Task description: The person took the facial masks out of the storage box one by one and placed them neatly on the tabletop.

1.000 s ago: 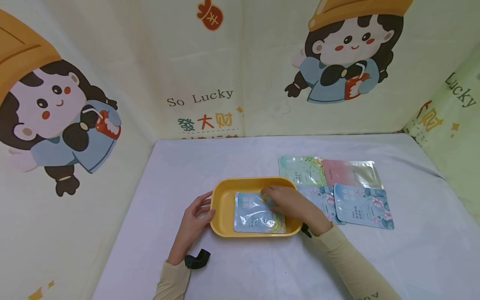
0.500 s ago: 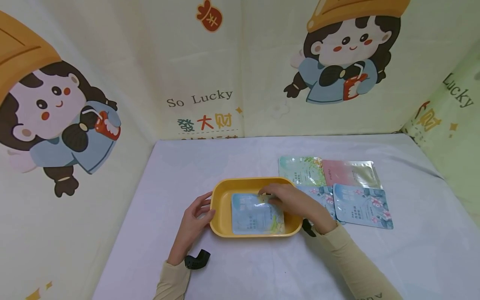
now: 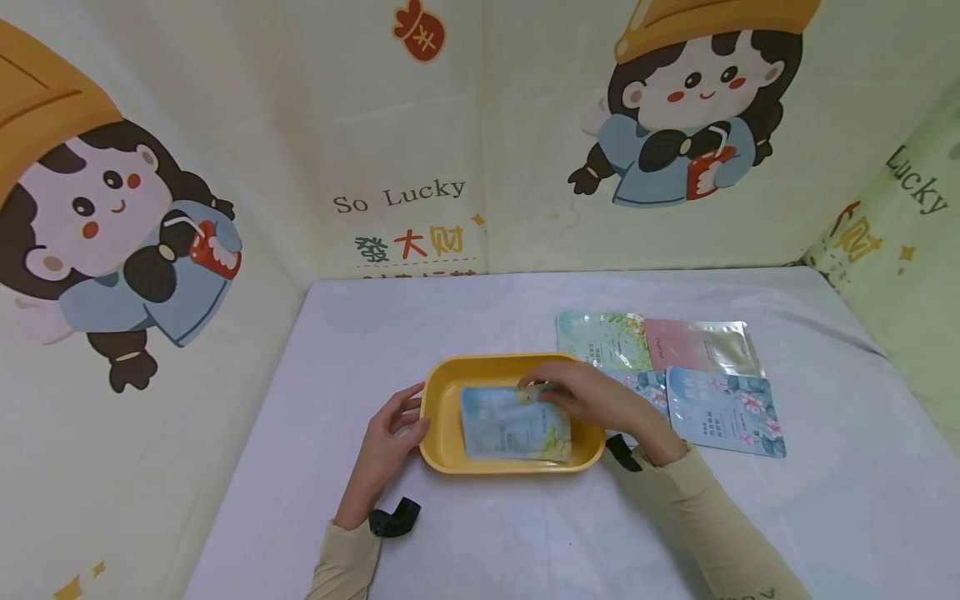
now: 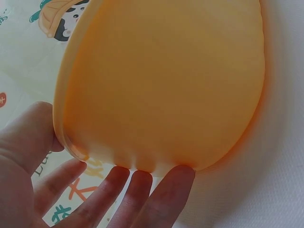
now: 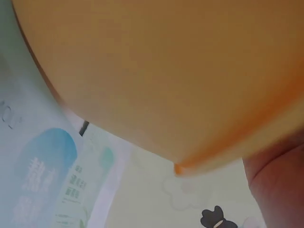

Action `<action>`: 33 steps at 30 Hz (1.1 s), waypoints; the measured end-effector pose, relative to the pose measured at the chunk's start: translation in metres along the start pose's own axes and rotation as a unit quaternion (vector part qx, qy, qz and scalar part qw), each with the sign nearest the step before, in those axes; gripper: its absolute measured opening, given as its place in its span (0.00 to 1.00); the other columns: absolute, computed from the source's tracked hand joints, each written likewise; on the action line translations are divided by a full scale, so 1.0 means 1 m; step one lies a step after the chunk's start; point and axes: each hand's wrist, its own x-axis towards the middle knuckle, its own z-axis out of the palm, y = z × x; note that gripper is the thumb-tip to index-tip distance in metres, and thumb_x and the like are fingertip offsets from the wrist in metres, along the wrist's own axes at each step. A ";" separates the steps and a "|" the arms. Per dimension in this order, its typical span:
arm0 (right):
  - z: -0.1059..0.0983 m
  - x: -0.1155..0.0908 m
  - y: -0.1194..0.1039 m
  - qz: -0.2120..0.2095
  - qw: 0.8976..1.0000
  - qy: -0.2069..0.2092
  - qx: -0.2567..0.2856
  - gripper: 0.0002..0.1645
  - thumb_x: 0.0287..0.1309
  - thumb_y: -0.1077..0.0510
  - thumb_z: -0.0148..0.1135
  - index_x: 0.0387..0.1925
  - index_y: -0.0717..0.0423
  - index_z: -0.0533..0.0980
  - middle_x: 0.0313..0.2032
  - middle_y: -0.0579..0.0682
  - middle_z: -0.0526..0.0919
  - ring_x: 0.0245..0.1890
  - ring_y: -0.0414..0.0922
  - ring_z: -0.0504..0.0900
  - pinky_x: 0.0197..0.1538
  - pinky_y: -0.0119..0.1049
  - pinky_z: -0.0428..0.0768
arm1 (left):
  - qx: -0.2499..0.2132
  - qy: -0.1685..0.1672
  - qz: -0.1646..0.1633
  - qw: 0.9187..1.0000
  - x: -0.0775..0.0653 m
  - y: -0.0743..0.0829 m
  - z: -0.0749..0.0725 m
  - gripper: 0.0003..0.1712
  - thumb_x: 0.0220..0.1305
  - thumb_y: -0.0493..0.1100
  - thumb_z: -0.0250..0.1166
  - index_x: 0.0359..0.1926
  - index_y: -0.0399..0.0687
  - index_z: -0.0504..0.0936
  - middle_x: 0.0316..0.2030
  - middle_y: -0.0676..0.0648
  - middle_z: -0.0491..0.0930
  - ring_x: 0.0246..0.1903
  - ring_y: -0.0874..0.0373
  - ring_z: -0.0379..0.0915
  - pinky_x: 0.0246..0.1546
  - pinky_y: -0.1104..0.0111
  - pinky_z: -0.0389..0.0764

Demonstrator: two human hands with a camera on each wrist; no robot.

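Observation:
A yellow plastic tray [image 3: 437, 408] stands on the white cloth, with a pale blue sheet mask packet [image 3: 498, 425] inside it. My left hand [image 3: 386, 437] holds the tray's left end. In the left wrist view its fingertips [image 4: 182, 175] press the outer wall and the thumb lies at the rim. My right hand [image 3: 581, 392] reaches over the tray's right side and pinches the packet near its upper right corner. Its fingertips partly cover that corner. The right wrist view shows mostly the tray's outer wall [image 5: 156, 71] with part of this hand [image 5: 280, 185] at right.
Several sheet mask packets lie right of the tray: a green one [image 3: 600, 340], a pink and silver one [image 3: 701, 346] and a blue floral one [image 3: 727, 412] overlapping another. A printed cream curtain [image 3: 525, 242] hangs behind the white-covered table [image 3: 360, 325].
The packet in the tray has shifted slightly left, and its lower edge has moved up a little. My right wrist has moved slightly right and up. The left hand and tray stay put.

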 end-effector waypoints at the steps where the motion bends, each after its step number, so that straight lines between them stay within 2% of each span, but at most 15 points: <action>1: -0.001 -0.001 0.000 -0.003 1.000 0.002 0.001 0.16 0.67 0.63 0.60 0.54 0.50 0.78 0.51 0.41 0.82 0.51 0.39 0.80 0.55 0.38 0.81 | 0.000 -0.002 0.002 1.000 0.000 0.000 0.000 0.29 0.65 0.47 0.68 0.66 0.65 0.72 0.58 0.46 0.75 0.55 0.49 0.75 0.40 0.68 0.85; 8: -0.013 -0.005 -0.005 -0.010 1.000 0.016 0.009 0.17 0.66 0.64 0.60 0.55 0.48 0.78 0.51 0.39 0.82 0.51 0.39 0.80 0.55 0.38 0.81 | -0.012 -0.011 0.001 1.000 0.000 0.002 -0.001 0.30 0.65 0.47 0.68 0.67 0.62 0.71 0.59 0.44 0.74 0.56 0.47 0.74 0.39 0.70 0.84; 22: -0.033 -0.017 -0.007 -0.037 0.997 0.067 0.025 0.19 0.64 0.66 0.62 0.54 0.48 0.79 0.49 0.39 0.83 0.46 0.37 0.81 0.48 0.33 0.82 | 0.015 0.018 0.013 1.000 0.001 -0.001 -0.001 0.29 0.64 0.50 0.69 0.65 0.64 0.74 0.57 0.46 0.77 0.54 0.50 0.76 0.42 0.70 0.84; 33: -0.053 -0.030 -0.010 -0.030 0.996 0.087 0.017 0.23 0.61 0.69 0.64 0.55 0.48 0.78 0.50 0.40 0.83 0.48 0.38 0.82 0.48 0.33 0.83 | 0.015 0.025 -0.011 1.000 0.000 0.002 -0.002 0.28 0.65 0.47 0.68 0.64 0.67 0.74 0.56 0.47 0.77 0.53 0.49 0.76 0.40 0.68 0.85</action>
